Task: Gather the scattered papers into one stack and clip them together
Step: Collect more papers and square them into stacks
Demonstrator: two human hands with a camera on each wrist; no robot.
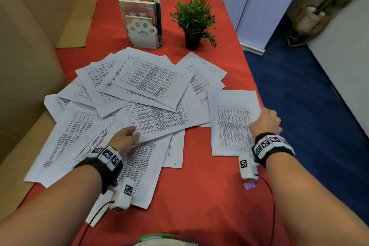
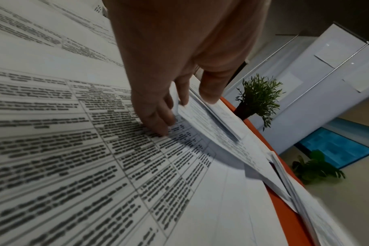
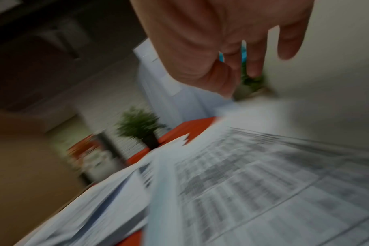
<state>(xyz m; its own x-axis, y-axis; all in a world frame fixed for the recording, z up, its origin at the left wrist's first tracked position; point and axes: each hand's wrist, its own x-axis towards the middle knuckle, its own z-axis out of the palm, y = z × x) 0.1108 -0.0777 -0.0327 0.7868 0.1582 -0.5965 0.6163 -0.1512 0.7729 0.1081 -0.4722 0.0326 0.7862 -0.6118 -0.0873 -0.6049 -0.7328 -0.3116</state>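
Observation:
Several printed sheets [image 1: 151,82] lie fanned and overlapping across the red table [image 1: 199,195]. My left hand [image 1: 135,136] pinches the near corner of one sheet [image 1: 159,118] in the middle of the spread. In the left wrist view the left hand [image 2: 185,103] has its thumb over the lifted sheet's [image 2: 209,119] edge and fingers beneath. A separate sheet [image 1: 231,124] lies apart at the right. My right hand [image 1: 267,118] hovers at its right edge with loose fingers and holds nothing. In the blurred right wrist view the right hand [image 3: 242,69] hangs above this sheet [image 3: 253,183]. A purple binder clip [image 1: 249,185] lies near my right wrist.
A potted plant [image 1: 192,20] and a paw-print book stand with books [image 1: 142,24] stand behind the papers. Cardboard boxes [image 1: 30,46] crowd the left side. The table's right edge drops to blue floor [image 1: 299,106] just beyond my right hand.

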